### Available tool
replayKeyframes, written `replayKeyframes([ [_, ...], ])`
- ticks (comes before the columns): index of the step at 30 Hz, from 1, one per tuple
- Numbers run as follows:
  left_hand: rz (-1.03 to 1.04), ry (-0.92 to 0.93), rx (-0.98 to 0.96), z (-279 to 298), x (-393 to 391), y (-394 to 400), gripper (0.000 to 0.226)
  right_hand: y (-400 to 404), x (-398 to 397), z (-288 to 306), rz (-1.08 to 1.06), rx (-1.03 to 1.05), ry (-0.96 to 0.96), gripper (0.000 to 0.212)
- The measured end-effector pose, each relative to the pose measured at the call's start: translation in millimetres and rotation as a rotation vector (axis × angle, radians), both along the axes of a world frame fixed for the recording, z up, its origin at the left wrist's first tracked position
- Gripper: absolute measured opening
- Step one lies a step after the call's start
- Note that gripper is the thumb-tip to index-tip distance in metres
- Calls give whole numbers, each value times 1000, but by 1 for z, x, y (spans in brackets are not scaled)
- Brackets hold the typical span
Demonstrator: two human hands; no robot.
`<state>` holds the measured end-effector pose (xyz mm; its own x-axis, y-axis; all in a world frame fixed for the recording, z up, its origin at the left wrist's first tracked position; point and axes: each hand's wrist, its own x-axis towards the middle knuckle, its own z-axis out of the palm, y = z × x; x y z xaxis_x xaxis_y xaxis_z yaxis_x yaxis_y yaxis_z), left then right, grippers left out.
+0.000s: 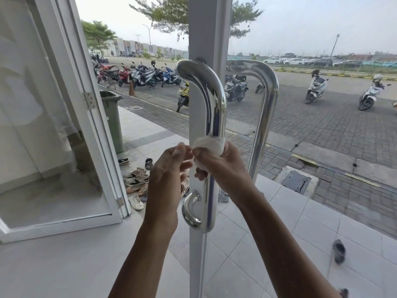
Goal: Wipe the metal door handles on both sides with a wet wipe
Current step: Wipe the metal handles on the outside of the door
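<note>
Polished chrome tubular door handle [211, 117] on the white door frame [196, 244] passes through the right hand [217, 166] grip, curled round it with a white wet wipe [209, 145], while the left hand [169, 166] hovers beside, fingers relaxed.

mirror-polished metal handle [211, 108], soft white cloth-like wipe [211, 145], matt white door frame [198, 39]

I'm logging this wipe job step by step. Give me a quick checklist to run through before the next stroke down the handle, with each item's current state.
1. Wipe wrapped around near handle: ok.
2. Right hand gripping wipe on the bar: ok.
3. Left hand off the bar, beside the wipe: ok.
4. Bar below the hands unobstructed: ok.
5. Wipe still wet: cannot tell.
6. Far handle wiped: cannot tell.
</note>
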<state>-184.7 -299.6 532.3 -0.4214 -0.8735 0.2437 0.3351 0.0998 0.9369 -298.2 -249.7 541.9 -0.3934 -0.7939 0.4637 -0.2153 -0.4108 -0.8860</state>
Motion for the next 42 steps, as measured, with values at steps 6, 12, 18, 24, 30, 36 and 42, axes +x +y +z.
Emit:
replayKeyframes([
  [6,-20,-65,70,-21,1,3,30,7,-3,-78,-38,209,11,24],
  [12,-50,-161,116,-44,0,12,28,19,7,-137,-4,304,-30,15],
  [18,-76,-227,145,-61,5,18,26,17,5,-138,2,315,-25,12],
  [24,-44,-215,181,-68,9,13,24,10,7,-132,-72,144,-67,23],
  [30,-41,-293,220,-82,8,11,25,-1,8,-138,-133,45,-63,33],
  [36,-135,-439,250,-106,7,14,13,3,12,-175,-50,109,-167,13],
  [42,-105,-543,287,-124,6,16,31,6,13,-177,-150,155,-114,17],
])
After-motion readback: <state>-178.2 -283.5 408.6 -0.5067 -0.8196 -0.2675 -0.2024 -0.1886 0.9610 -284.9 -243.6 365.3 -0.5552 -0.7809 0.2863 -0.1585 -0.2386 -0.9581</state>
